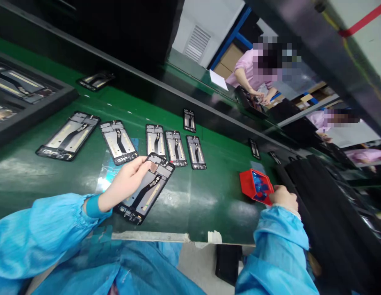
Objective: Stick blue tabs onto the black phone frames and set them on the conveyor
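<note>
My left hand [128, 180] grips an opened phone frame [146, 194] by its upper left edge, thumb on the inner face. The frame is tilted above the near table edge, showing a black flex cable and a copper-coloured patch. My right hand [284, 197] is curled at the right rim of a small red bin [247, 184], its fingertips partly hidden. Blue pieces [261, 186] lie inside the bin. Past my left hand, several similar frames lie on the green table, among them one phone frame [119, 141] and another phone frame [196, 151].
A dark foam tray [65, 95] with phone frames sits at far left. Black foam sheets [319, 213] are stacked on the right. A dark ledge [215, 110] runs along the table's back. Beyond it, co-workers in pink work at another bench.
</note>
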Tool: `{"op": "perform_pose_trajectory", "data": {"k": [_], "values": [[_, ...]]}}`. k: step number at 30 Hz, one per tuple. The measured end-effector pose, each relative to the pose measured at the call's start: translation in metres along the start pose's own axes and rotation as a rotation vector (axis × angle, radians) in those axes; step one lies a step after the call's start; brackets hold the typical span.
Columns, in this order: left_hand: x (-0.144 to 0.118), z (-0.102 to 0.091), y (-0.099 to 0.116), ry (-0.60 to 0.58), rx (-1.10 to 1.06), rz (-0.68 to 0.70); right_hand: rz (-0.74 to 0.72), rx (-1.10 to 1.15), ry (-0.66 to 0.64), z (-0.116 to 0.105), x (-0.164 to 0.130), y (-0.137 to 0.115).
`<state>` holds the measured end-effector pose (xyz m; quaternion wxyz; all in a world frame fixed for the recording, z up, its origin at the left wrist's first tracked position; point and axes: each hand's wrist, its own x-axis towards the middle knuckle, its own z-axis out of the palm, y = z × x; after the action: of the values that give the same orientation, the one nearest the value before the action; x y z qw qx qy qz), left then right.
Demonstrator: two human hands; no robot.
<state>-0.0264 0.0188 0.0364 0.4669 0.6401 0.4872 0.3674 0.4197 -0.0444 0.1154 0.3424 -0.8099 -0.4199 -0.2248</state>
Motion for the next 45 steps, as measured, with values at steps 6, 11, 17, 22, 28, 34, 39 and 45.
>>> {"op": "perform_pose_trajectory", "data": {"k": [6,11,17,22,28,34,39,45], "values": [[-0.004,0.004,-0.005,0.017,0.192,0.036,-0.209,0.086,-0.004,-0.004,-0.072,-0.073],[-0.011,0.006,-0.003,0.012,0.196,0.078,-0.623,0.368,-0.328,0.008,-0.19,-0.197],[-0.021,0.005,0.002,0.019,0.104,0.085,-0.662,0.311,-0.324,0.022,-0.227,-0.241],[-0.025,0.004,0.006,0.063,0.11,0.118,-0.75,0.329,-0.274,0.02,-0.222,-0.23],[-0.026,0.005,0.005,0.047,0.116,0.125,-0.711,0.267,-0.296,0.017,-0.223,-0.231],[-0.028,0.006,0.004,0.034,0.113,0.139,-0.675,0.184,-0.347,0.009,-0.222,-0.239],[-0.028,0.006,0.004,0.041,0.128,0.151,-0.662,0.139,-0.345,0.004,-0.228,-0.248],[-0.022,0.0,0.003,0.06,0.223,0.143,-0.858,0.242,-0.403,0.006,-0.229,-0.237]]}}
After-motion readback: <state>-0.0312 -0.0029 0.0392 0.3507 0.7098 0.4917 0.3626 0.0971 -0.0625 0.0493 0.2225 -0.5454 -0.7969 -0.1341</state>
